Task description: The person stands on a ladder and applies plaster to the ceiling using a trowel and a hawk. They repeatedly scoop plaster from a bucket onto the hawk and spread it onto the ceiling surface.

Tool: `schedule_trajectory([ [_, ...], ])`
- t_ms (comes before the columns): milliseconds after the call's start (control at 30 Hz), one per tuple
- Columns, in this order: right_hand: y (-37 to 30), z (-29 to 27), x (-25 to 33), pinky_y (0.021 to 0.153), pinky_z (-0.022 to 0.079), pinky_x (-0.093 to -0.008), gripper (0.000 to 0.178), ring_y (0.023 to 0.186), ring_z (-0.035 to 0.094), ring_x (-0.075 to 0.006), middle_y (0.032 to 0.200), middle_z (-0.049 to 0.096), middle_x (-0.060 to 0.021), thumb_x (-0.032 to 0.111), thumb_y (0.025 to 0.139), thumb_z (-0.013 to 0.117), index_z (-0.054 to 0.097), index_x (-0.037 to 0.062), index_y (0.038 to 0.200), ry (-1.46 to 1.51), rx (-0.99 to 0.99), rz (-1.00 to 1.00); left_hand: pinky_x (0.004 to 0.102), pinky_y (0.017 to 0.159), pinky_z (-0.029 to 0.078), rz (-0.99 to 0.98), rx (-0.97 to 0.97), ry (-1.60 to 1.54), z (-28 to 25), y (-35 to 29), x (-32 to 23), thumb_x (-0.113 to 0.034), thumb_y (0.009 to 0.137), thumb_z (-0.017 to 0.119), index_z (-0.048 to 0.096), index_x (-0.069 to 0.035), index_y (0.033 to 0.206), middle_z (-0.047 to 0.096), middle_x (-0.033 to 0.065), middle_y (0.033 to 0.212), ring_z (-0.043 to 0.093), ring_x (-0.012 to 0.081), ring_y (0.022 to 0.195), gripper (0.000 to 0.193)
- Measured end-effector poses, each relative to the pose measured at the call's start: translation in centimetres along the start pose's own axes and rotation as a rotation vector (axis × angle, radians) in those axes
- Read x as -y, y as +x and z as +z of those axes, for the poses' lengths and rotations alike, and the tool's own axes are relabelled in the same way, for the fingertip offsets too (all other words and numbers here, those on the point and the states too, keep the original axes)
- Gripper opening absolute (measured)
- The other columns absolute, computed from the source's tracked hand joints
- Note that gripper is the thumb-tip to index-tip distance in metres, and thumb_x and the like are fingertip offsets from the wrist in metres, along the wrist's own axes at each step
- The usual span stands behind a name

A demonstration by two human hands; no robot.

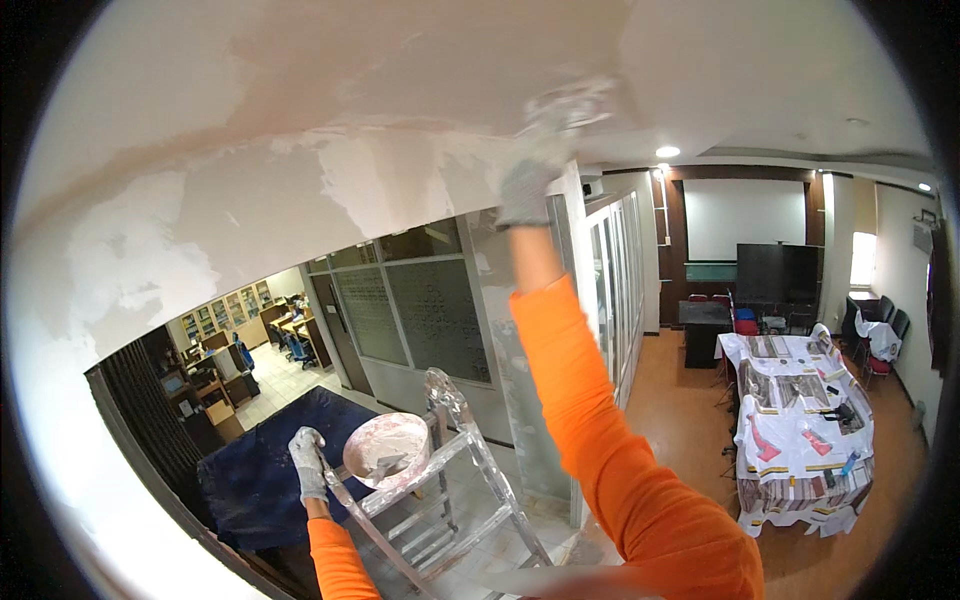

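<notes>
Clasping the splattered ladder [405, 482] firmly with the gloved left hand [308, 465], down around half past seven! Just beside that, at seven, a bowl [357, 440] of pale paste [400, 436] with a flat blade [386, 465] inside. Reaching up to one o'clock with the gloved right hand [530, 185], by the patchy ceiling [430, 70], grip too blurred to tell! Farther off, a draped table [790, 450] at four; beyond, a pale screen [745, 215] nearing three.

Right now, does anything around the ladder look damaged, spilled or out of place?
I see no clear spill, but the ladder is streaked with whitish smears where bare metal would be expected, and the bucket near its top is smeared pale pink. The wall overhead looks patchy, with ragged-edged white areas on grey.
</notes>
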State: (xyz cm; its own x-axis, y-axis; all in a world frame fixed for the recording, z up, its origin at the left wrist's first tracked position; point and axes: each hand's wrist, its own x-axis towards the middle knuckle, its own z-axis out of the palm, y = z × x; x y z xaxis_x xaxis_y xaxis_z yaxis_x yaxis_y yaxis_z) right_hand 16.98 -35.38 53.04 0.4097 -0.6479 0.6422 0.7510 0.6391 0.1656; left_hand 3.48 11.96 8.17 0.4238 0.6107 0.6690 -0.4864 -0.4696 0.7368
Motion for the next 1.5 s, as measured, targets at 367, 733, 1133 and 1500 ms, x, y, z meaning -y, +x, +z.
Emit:
schedule_trajectory([
  [367, -1.2, 5.5, 5.9, 0.081, 0.047, -0.0340, 0.035, 0.093, 0.055, -0.0159, 0.108, 0.055, -0.0078, 0.036, 0.106, 0.056, 0.051, 0.0028, 0.118, 0.166, 0.039, -0.081, 0.0298, 0.053, 0.033, -0.014, -0.015, 0.024, -0.5, -0.2, -0.7, -0.019, 0.094, 0.049, 0.058, -0.009, 0.071, 0.054, -0.0006, 0.065, 0.043, 0.0099, 0.056, 0.027],
  [733, -20.4, 15.9, 7.1, 0.120, 0.038, -0.0492, 0.059, 0.141, 0.045, -0.0391, 0.155, 0.041, -0.0237, 0.017, 0.100, 0.059, 0.039, 0.0019, 0.154, -0.291, 0.931, -0.329, 0.0290, 0.050, 0.032, -0.009, -0.027, 0.069, 0.8, -0.5, -1.8, -0.020, 0.094, 0.049, 0.059, -0.009, 0.069, 0.055, -0.0009, 0.063, 0.042, 0.0087, 0.052, 0.029],
  [1133, 5.3, -0.7, 4.5, 0.087, 0.051, -0.0337, 0.034, 0.095, 0.061, -0.0207, 0.110, 0.061, -0.0106, 0.026, 0.109, 0.047, 0.058, -0.0042, 0.117, -0.090, -0.132, -0.063, 0.0298, 0.051, 0.032, -0.033, -0.035, 0.070, 1.3, -0.1, -1.3, -0.018, 0.091, 0.049, 0.059, -0.009, 0.067, 0.054, -0.0009, 0.062, 0.042, 0.0092, 0.053, 0.027],
  [1500, -14.7, 17.2, 8.9, 0.119, 0.034, -0.0548, 0.060, 0.137, 0.049, -0.0418, 0.141, 0.051, -0.0295, 0.026, 0.102, 0.056, 0.039, -0.0104, 0.147, -0.318, 0.072, -0.605, 0.0301, 0.053, 0.034, -0.086, -0.002, 0.109, 1.2, -0.6, -2.8, -0.019, 0.094, 0.049, 0.058, -0.007, 0.069, 0.057, 0.0008, 0.064, 0.044, 0.0104, 0.055, 0.029],
])
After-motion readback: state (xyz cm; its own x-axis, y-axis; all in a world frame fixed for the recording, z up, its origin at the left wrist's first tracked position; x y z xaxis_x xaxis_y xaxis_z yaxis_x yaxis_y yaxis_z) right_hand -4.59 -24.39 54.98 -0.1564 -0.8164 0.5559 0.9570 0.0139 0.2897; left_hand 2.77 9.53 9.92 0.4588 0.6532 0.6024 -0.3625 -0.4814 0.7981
